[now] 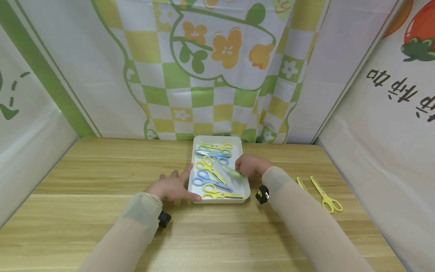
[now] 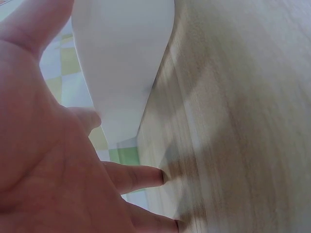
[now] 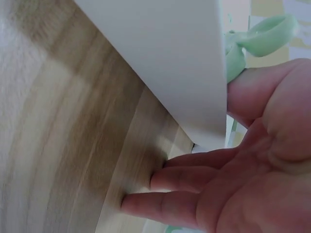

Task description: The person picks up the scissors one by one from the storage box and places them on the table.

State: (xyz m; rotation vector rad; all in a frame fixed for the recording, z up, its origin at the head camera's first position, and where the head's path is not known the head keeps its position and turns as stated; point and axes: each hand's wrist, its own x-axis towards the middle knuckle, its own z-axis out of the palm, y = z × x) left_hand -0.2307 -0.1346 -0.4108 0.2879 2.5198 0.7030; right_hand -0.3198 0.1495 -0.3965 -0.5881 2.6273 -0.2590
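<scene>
A white tray (image 1: 242,190) on the table holds several child-size scissors in yellow, blue and green. My left hand (image 1: 171,187) is spread at the tray's left side, thumb on the near corner and index finger along the rim. In the left wrist view, other fingers of the left hand (image 2: 58,160) reach down beside the tray wall. At the right rim, my right hand (image 1: 253,165) pinches green scissors (image 1: 228,168) that slant across the tray. Their green handle (image 3: 269,36) shows by the thumb in the right wrist view, with three fingers outside the wall; the index fingertip is hidden.
Yellow scissors (image 1: 327,198) lie on the wooden table (image 1: 85,219) right of the tray. Another yellow pair (image 1: 301,184) is partly hidden behind the right forearm. A checked curtain (image 1: 210,105) hangs behind the tray, and white printed walls stand on both sides.
</scene>
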